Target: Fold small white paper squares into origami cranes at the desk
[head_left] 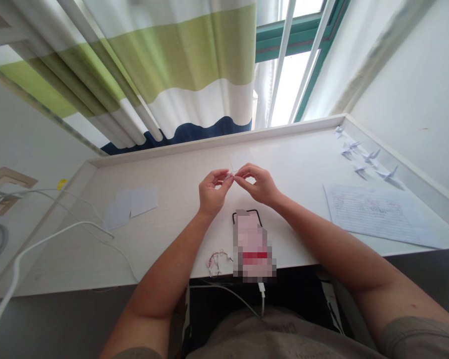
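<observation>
Above the middle of the white desk (179,239), my left hand (211,193) and my right hand (261,184) meet with their fingertips almost touching. Both are closed in a pinch on a small, narrow piece of folded white paper (228,176). Fingers cover much of it, so its full shape is hidden. Just beyond the hands lies a flat white paper sheet (241,158). Nearer to me, between my forearms, a phone (252,244) with a blurred-out screen rests at the desk's front edge.
Several folded paper cranes (371,156) stand at the back right, behind written lined sheets (374,212). Blank paper pieces (144,201) lie to the left. A beaded strap (217,262) sits beside the phone, and a charging cable (262,294) hangs below. White cords (52,232) cross the left side.
</observation>
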### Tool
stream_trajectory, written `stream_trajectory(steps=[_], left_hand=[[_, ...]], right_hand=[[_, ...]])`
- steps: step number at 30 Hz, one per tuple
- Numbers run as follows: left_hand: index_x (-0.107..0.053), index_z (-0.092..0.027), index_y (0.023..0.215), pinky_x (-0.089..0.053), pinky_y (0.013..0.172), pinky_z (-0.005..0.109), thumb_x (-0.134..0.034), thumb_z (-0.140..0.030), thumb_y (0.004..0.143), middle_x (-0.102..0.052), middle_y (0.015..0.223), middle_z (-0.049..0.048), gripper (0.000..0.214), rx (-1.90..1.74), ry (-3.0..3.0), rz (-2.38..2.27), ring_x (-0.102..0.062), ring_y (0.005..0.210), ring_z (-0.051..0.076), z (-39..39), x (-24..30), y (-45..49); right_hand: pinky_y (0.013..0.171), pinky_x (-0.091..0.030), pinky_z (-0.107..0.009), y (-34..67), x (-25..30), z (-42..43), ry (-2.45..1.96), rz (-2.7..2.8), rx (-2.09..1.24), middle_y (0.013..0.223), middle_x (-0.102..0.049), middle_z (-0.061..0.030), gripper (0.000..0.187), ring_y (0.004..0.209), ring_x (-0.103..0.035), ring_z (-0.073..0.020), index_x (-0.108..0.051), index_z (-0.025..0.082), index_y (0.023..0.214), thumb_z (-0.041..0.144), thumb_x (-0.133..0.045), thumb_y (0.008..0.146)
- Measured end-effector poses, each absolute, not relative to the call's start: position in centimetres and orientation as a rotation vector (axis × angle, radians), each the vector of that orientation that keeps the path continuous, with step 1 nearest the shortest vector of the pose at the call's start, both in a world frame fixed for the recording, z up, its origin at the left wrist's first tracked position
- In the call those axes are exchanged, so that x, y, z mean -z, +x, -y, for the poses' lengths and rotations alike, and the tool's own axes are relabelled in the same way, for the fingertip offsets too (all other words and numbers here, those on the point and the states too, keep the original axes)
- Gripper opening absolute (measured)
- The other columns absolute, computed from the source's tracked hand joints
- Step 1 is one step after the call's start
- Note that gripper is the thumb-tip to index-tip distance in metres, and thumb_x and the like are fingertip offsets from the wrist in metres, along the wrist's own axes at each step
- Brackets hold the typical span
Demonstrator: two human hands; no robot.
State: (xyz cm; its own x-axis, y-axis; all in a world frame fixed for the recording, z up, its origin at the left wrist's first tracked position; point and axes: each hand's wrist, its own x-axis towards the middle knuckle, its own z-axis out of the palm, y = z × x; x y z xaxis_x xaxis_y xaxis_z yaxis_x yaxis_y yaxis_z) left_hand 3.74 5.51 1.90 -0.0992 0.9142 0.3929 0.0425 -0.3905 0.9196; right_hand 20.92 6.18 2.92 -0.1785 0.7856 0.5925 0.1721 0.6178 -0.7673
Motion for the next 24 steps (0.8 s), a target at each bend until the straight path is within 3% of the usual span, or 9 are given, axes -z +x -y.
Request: stream_trajectory(steps=[13,24], left_hand=[[-0.075,-0.022,0.105,-0.056,0.075,0.03,-0.089,-0.035,0.077,-0.079,0.09,0.0043,0.033,-1.52,1.423,-1.015,-0.075,0.086,0.018,-5.54,-2.1,3.67],[-0.075,-0.021,0.106,-0.057,0.078,0.031,-0.09,-0.037,0.077,-0.079,0.093,0.0052,0.035,-1.522,1.388,-0.992,-0.075,0.087,0.017,-5.7,-1.71,3.63]], right_hand=[[0.083,-0.063,-0.044,20.95,-2.79,-6.38,-0.838,1.637,-0.807,0.091,-0.075,-0.0038,0.023,0.086,-0.07,-0.0201,-0.07,0.024,0.089,0.046,-0.072,0.095],[0.081,-0.063,-0.041,20.88,-2.95,-6.17,-0.809,1.647,-0.771,0.094,-0.075,-0.0037,0.021,0.086,-0.069,-0.0186,-0.076,0.025,0.095,0.046,-0.071,0.096]])
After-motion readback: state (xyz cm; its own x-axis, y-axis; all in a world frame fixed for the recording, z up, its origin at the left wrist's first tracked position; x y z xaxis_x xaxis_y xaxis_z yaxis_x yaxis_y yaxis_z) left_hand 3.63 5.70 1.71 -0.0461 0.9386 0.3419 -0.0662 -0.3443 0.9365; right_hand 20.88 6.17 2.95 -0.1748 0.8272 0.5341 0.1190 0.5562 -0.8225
